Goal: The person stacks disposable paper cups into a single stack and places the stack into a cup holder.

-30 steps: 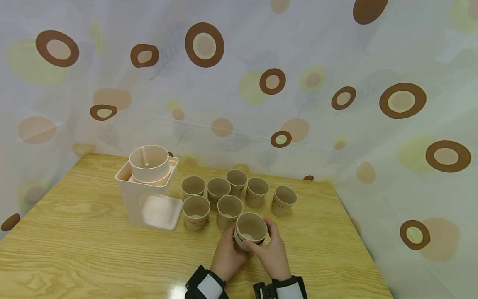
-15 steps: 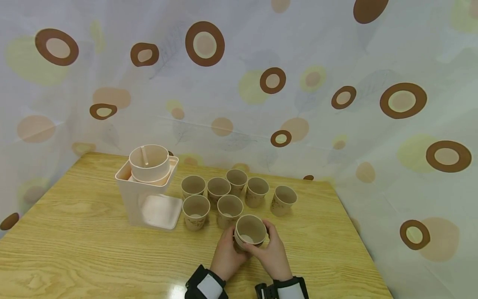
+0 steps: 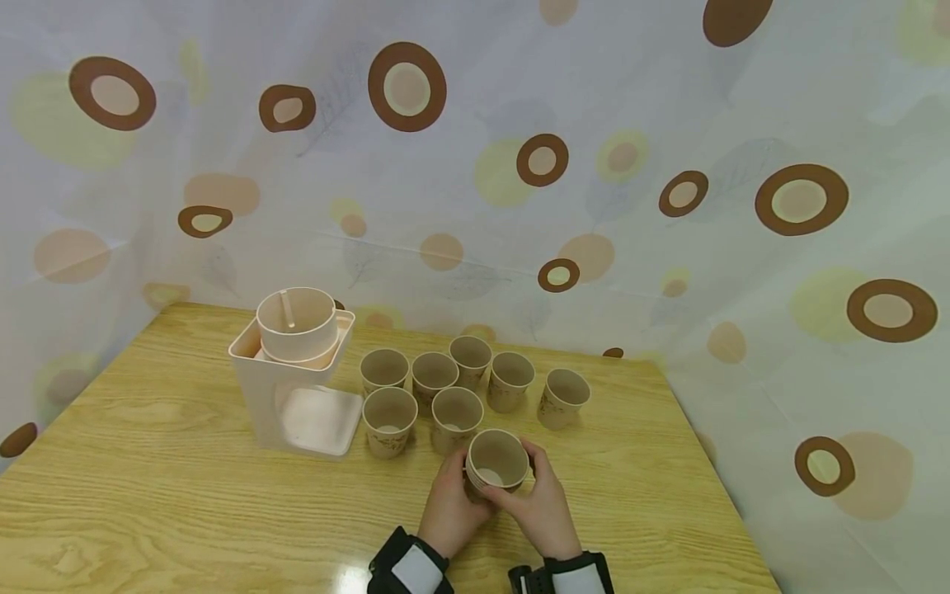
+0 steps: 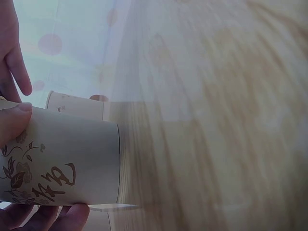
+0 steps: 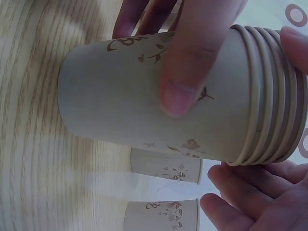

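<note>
A stack of nested beige paper cups (image 3: 497, 459) with a floral print stands between both hands, close to the wooden table's surface; whether it touches is unclear. The left hand (image 3: 450, 509) grips the body from the left. In the right wrist view, its thumb (image 5: 183, 89) presses on the printed side. Around the rims at the top, the right hand (image 3: 547, 513) holds the stack, with its fingers (image 5: 250, 192) on one side and thumb on the other. Several rims lie closely layered in the right wrist view. The left wrist view shows the printed lower body (image 4: 72, 159).
Several single paper cups stand upright behind the stack, including a near one (image 3: 457, 417) and a separate one (image 3: 564, 398) at right. A pale plastic holder (image 3: 267, 396) with a round container (image 3: 297, 326) on top stands at left. A patterned curtain (image 3: 475, 206) hangs behind the table (image 3: 185, 495).
The uppermost cup has sunk slightly into the stack, and its rim sits lower between the hands. The right hand has shifted slightly; the left hand stays about where it was.
</note>
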`<state>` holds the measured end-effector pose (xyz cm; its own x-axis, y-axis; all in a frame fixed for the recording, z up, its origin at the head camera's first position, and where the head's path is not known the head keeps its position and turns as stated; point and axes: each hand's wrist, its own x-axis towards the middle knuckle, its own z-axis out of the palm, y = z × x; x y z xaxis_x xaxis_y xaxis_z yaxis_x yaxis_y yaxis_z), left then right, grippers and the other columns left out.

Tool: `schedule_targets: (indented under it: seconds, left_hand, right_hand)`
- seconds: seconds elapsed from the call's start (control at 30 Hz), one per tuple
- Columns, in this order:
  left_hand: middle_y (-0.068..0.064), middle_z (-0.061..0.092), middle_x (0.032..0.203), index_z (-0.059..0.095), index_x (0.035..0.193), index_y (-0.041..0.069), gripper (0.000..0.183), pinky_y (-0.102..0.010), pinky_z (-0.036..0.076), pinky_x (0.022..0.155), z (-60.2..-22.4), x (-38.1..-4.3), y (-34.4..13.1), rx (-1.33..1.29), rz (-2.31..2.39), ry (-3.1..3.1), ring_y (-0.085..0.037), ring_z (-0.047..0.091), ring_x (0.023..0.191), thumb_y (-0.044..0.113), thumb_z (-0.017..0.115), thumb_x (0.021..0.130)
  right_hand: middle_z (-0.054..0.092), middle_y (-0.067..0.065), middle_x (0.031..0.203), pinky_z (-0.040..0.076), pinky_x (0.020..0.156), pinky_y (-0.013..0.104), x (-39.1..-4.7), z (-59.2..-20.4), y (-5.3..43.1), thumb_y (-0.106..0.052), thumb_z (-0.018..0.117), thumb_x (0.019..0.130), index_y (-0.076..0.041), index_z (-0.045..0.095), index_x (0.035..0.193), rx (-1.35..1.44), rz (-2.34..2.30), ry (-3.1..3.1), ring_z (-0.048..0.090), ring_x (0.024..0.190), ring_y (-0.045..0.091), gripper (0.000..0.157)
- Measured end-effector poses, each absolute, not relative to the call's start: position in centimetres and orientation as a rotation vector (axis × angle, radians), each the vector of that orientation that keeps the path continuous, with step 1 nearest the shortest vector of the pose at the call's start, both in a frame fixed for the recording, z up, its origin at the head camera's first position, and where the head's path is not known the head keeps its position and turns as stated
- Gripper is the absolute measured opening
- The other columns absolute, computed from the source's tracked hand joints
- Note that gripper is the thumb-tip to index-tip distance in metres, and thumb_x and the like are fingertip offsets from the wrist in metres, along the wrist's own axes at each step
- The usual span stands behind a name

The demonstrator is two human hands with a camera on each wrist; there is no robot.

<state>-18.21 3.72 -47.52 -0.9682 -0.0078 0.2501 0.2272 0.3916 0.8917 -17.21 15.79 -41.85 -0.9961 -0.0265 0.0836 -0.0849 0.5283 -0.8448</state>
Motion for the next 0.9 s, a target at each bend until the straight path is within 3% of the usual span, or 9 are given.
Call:
schedule_targets:
  seconds: [0.13,0.27,0.47,0.7,0.9]
  left_hand:
    - [-0.024,0.059,0.113,0.051,0.118,-0.008,0.060,-0.051,0.051,0.088,-47.5,-18.2,3.6,-0.186,-1.615,-2.444,-0.036,0.058,0.105,0.006,0.077,0.065]
    - [-0.024,0.058,0.116,0.049,0.122,-0.008,0.068,-0.053,0.050,0.089,-47.3,-18.0,3.5,-0.163,-1.665,-2.459,-0.036,0.057,0.105,0.009,0.080,0.064]
    - [-0.024,0.057,0.119,0.047,0.125,-0.007,0.074,-0.052,0.048,0.089,-47.2,-18.0,3.5,-0.158,-1.708,-2.464,-0.035,0.056,0.105,0.012,0.083,0.063]
    - [-0.024,0.056,0.121,0.046,0.127,-0.007,0.075,-0.052,0.048,0.090,-47.4,-18.1,3.5,-0.145,-1.716,-2.475,-0.035,0.055,0.106,0.011,0.082,0.064]
    - [-0.024,0.056,0.121,0.047,0.127,-0.006,0.074,-0.052,0.049,0.089,-47.4,-18.2,3.7,-0.138,-1.725,-2.478,-0.035,0.055,0.107,0.011,0.082,0.064]
  right_hand:
    - [0.047,0.032,0.135,0.036,0.100,0.062,-17.2,-41.7,15.9,-0.025,0.078,0.072,0.011,0.038,0.135,0.109,1.500,-2.709,0.041,0.126,0.044,0.082]
    - [0.044,0.034,0.138,0.034,0.103,0.061,-17.7,-41.0,16.7,-0.027,0.070,0.081,0.011,0.034,0.138,0.090,1.499,-2.720,0.039,0.128,0.045,0.078]
    - [0.034,0.036,0.142,0.029,0.108,0.059,-21.8,-39.3,20.0,-0.024,0.056,0.092,0.013,0.023,0.142,-0.114,1.516,-2.562,0.032,0.130,0.046,0.070]
    - [0.008,0.039,0.151,0.022,0.109,0.065,-27.0,-39.8,22.8,-0.025,0.064,0.084,0.010,0.002,0.148,-0.288,1.377,-2.696,0.011,0.137,0.052,0.095]
    - [0.012,0.042,0.148,0.024,0.107,0.066,-29.5,-41.6,23.4,-0.019,0.070,0.077,0.014,0.003,0.146,-0.318,1.323,-2.720,0.016,0.132,0.056,0.101]
